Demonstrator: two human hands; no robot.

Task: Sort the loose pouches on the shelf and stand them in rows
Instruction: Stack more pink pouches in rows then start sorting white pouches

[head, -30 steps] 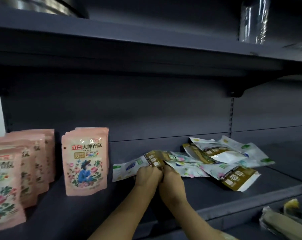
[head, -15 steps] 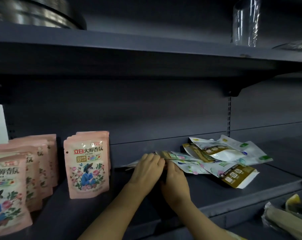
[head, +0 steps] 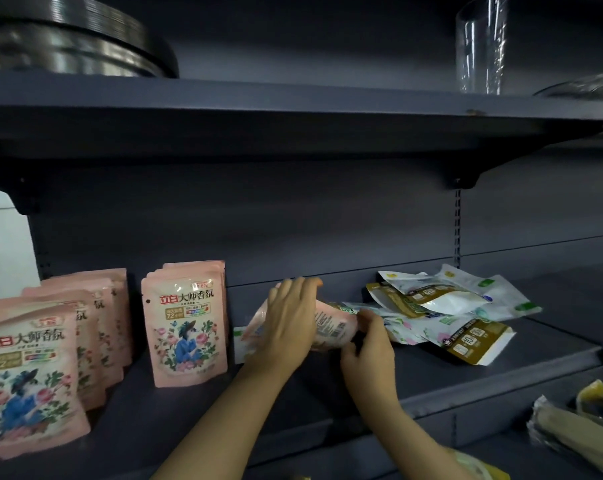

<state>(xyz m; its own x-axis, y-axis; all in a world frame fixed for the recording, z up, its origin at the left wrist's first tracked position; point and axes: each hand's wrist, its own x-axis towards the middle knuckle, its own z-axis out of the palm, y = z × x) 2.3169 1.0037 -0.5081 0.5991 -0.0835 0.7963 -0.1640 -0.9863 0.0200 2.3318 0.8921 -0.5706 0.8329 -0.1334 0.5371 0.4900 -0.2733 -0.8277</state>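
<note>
While the pink pouch (head: 331,329) is held lying on its side above the shelf (head: 431,362), its right end overlaps the loose pile (head: 442,313) at 3 o'clock, so pulling it clear may, in my judgement, drag those pouches forward. Left hand (head: 289,323) lies across the pouch's middle, fingers spread and lightly curved over it; right hand (head: 367,344) pinches its right end, at 3 o'clock from the left hand. Any careless swing toward 9 o'clock could topple the standing row (head: 186,323).

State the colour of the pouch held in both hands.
Pink, with a white barcode panel facing up: the held pouch, seen in the head view, matches the standing pink pouches.
</note>
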